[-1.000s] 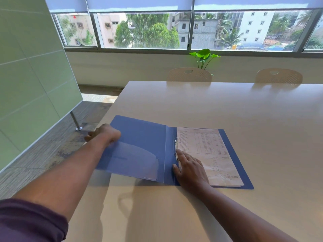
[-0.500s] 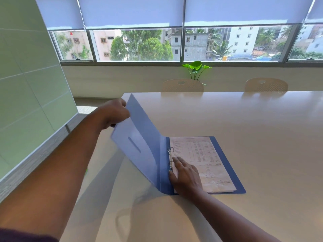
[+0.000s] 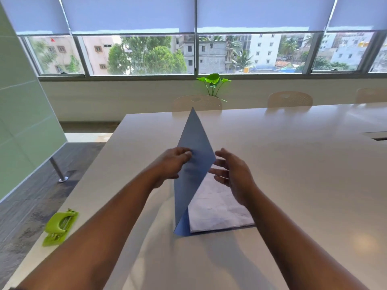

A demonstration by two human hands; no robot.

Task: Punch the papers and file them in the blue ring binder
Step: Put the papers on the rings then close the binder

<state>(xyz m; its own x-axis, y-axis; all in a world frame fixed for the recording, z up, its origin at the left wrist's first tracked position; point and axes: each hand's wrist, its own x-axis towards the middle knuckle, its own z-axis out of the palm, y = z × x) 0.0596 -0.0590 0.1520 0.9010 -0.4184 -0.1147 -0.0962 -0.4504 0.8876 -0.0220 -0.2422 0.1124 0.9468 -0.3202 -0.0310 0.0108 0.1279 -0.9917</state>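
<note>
The blue ring binder [image 3: 193,164], near the desk's [image 3: 293,164] left edge, now has its thin, stiff cover swung nearly upright, so filing looks finished. The left hand [image 3: 172,164] pinches the cover; the right hand [image 3: 232,174], lifted off the printed papers [image 3: 217,210], hovers with fingers apart. A green plastic punch [image 3: 59,227] sits at the left edge.

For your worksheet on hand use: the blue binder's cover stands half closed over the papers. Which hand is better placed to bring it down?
Left, probably. The left hand already pinches the cover; the right hand hovers open beside it.
</note>
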